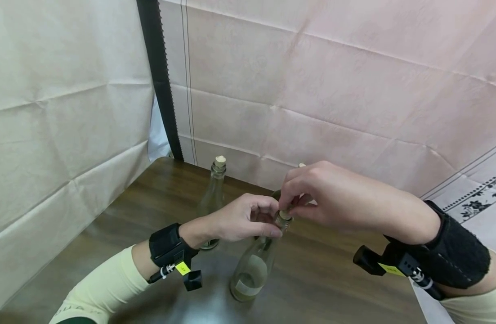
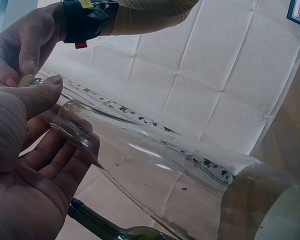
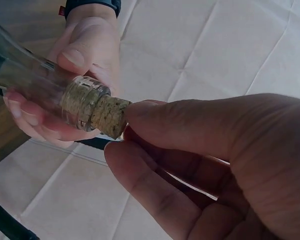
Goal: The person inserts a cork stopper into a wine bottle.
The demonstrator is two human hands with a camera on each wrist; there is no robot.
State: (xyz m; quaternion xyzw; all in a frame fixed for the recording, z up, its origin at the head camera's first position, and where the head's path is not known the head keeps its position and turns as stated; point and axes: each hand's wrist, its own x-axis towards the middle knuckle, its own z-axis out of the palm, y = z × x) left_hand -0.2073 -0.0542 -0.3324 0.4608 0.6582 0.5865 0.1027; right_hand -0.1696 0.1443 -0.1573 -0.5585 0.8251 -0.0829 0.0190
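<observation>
A clear glass bottle (image 1: 252,274) stands on the table, tilted slightly to the right in the head view, with a pale label low on its side. My left hand (image 1: 243,218) grips its neck, thumb on the near side and fingers curled round the far side. A speckled cork (image 3: 112,116) sits partly inside the bottle's mouth, its outer half sticking out. Thumb and fingertips of my right hand (image 1: 324,193) pinch the outer end of that cork. In the left wrist view the neck (image 2: 72,117) lies in the left palm.
Behind my left hand stands another clear bottle (image 1: 212,193) with a cork (image 1: 220,159) in its top. A green bottle (image 2: 110,225) shows in the left wrist view. Beyond my right hand a pale stopper top (image 1: 301,165) peeks out. Cloth sheets (image 1: 312,99) hang behind the wooden table (image 1: 328,279).
</observation>
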